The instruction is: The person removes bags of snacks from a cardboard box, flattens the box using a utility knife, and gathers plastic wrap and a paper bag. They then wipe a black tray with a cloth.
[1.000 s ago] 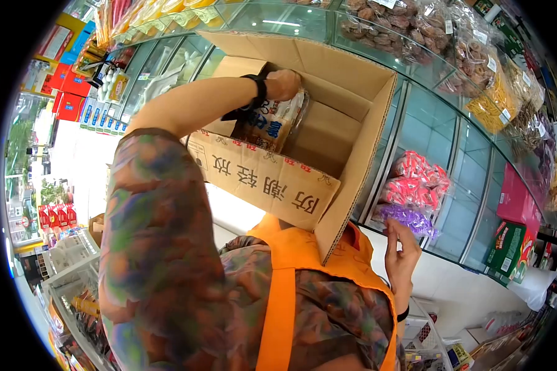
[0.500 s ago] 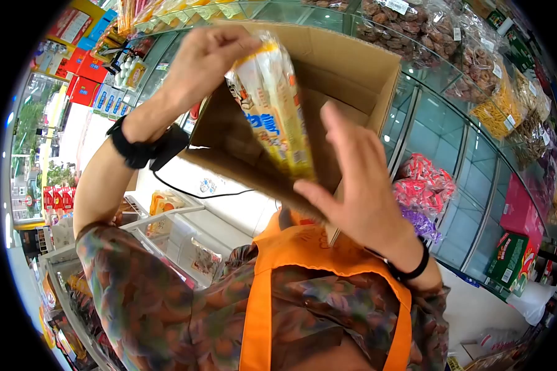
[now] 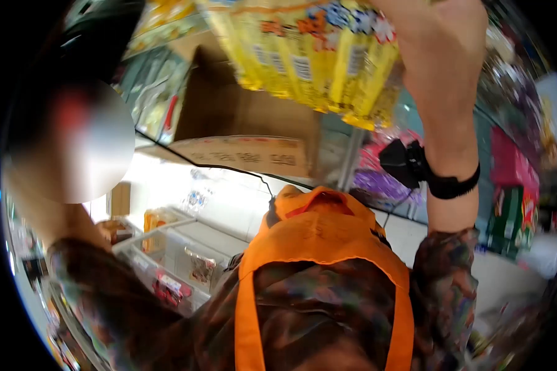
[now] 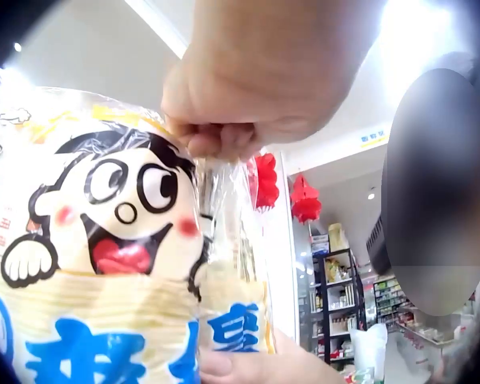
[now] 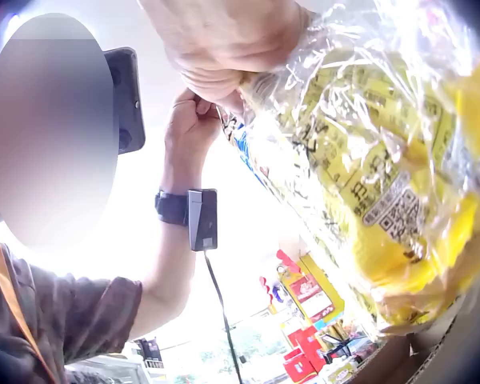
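A clear plastic bag (image 3: 309,55) of long yellow-wrapped sticks is held up high at the top of the head view. Its front carries a cartoon face and blue lettering, clear in the left wrist view. My left hand (image 4: 248,88) grips the bag's top edge with curled fingers. From the other side, my right hand (image 5: 232,40) grips the bag too, its wrist bent over the plastic. The cardboard box (image 3: 247,154) stands under the bag on the glass counter, with its printed flap towards me.
Pink packets (image 3: 374,162) and purple packets (image 3: 387,182) lie in the counter to the right of the box. A green box (image 3: 507,216) is further right. A black cable (image 3: 210,166) crosses in front of the cardboard box. Clear plastic bins (image 3: 192,272) stand at lower left.
The left hand was down in the box, then lifted the bag out by its top while the right hand came in open. Now both hands hold the bag raised above the box.
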Available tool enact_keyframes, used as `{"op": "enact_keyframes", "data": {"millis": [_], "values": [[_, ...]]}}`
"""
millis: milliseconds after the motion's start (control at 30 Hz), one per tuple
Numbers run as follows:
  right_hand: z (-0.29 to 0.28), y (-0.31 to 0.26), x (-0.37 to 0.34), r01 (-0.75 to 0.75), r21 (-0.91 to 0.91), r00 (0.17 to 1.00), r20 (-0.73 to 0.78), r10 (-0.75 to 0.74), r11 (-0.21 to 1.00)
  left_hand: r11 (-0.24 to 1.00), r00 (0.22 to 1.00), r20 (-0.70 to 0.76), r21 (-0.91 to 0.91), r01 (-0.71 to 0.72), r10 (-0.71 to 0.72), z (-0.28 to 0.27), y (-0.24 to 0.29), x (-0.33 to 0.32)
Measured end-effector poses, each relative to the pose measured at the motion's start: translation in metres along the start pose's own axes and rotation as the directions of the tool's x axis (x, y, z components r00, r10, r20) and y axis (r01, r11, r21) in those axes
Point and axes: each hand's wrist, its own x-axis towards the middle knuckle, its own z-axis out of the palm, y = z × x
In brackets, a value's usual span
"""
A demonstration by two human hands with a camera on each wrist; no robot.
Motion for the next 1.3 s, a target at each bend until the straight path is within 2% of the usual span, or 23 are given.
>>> {"op": "enact_keyframes", "data": {"millis": [267,400,433,500,567,633,667,733,800,867,900,933,1000,1033,1067,1100,1133,1167,1233,1267,1300], "values": [[-0.105,-0.054,-0.060,-0.005,-0.113,0.986,-0.164,-0.013,0.994,0.964,0.985,-0.028,-0.213,0.160,-0.170,0.041,0.004,-0.019],[-0.126,-0.079,-0.096,0.011,-0.143,0.972,-0.229,-0.044,0.990,0.895,0.965,-0.043,-0.388,0.223,-0.259,0.071,0.012,-0.027],[-0.120,-0.080,-0.102,0.081,-0.117,0.951,-0.287,-0.112,0.990,0.872,0.959,-0.042,-0.428,0.237,-0.281,0.078,0.014,-0.032],[-0.117,-0.079,-0.102,0.122,0.212,0.932,-0.361,-0.038,0.970,0.824,0.949,-0.036,-0.506,0.254,-0.314,0.091,0.018,-0.036],[-0.107,-0.071,-0.099,0.252,0.516,0.902,-0.431,-0.006,0.819,0.773,0.939,-0.028,-0.577,0.264,-0.342,0.108,0.022,-0.039],[-0.117,-0.086,-0.103,0.145,0.611,0.925,-0.363,0.113,0.778,0.725,0.932,-0.024,-0.635,0.266,-0.363,0.123,0.027,-0.046],[-0.140,-0.102,-0.119,-0.058,0.548,0.929,-0.276,0.245,0.835,0.693,0.928,-0.007,-0.667,0.273,-0.372,0.132,0.030,-0.048],[-0.150,-0.115,-0.131,-0.259,0.441,0.902,-0.208,0.379,0.859,0.626,0.927,0.040,-0.727,0.283,-0.374,0.143,0.035,-0.060],[-0.147,-0.107,-0.137,-0.267,0.399,0.906,-0.206,0.370,0.877,0.554,0.927,0.106,-0.776,0.303,-0.360,0.151,0.043,-0.077],[-0.148,-0.097,-0.141,-0.285,0.341,0.915,-0.180,0.360,0.896,0.666,0.857,-0.186,-0.714,0.218,-0.481,0.172,0.068,-0.094],[-0.151,-0.080,-0.145,-0.244,0.294,0.924,-0.217,0.314,0.924,0.664,0.847,-0.211,-0.720,0.203,-0.487,0.179,0.077,-0.100],[-0.155,-0.063,-0.150,-0.211,0.245,0.928,-0.254,0.273,0.946,0.663,0.843,-0.203,-0.716,0.219,-0.498,0.180,0.082,-0.108],[-0.193,-0.049,-0.173,-0.285,0.100,0.908,-0.291,0.302,0.953,0.676,0.884,-0.139,-0.699,0.231,-0.446,0.171,0.072,-0.131],[-0.217,-0.044,-0.194,-0.451,-0.440,0.883,-0.347,0.316,0.776,0.762,0.880,-0.236,-0.618,0.191,-0.412,0.173,0.066,-0.140],[-0.242,-0.029,-0.220,-0.450,-0.708,0.892,-0.325,0.314,0.544,0.790,0.890,-0.228,-0.579,0.202,-0.395,0.176,0.069,-0.142],[-0.261,-0.010,-0.254,-0.438,-0.787,0.889,-0.310,0.337,0.435,0.816,0.898,-0.226,-0.539,0.209,-0.378,0.183,0.076,-0.143],[-0.277,0.000,-0.288,-0.430,-0.833,0.859,-0.260,0.440,0.347,0.842,0.905,-0.222,-0.494,0.217,-0.364,0.188,0.079,-0.144],[-0.288,0.004,-0.319,-0.311,-0.920,0.861,-0.166,0.480,0.240,0.850,0.882,-0.272,-0.476,0.225,-0.386,0.191,0.076,-0.151],[-0.305,0.008,-0.370,-0.137,-0.986,0.832,-0.064,0.551,0.093,0.779,0.817,-0.248,-0.530,0.335,-0.520,0.196,0.080,-0.162],[-0.313,0.009,-0.388,-0.079,-0.994,0.813,-0.017,0.582,0.081,0.736,0.779,-0.228,-0.554,0.390,-0.584,0.200,0.084,-0.167],[-0.316,0.007,-0.398,-0.023,-0.997,0.790,0.025,0.612,0.071,0.763,0.775,-0.276,-0.529,0.371,-0.569,0.206,0.089,-0.169]]}}
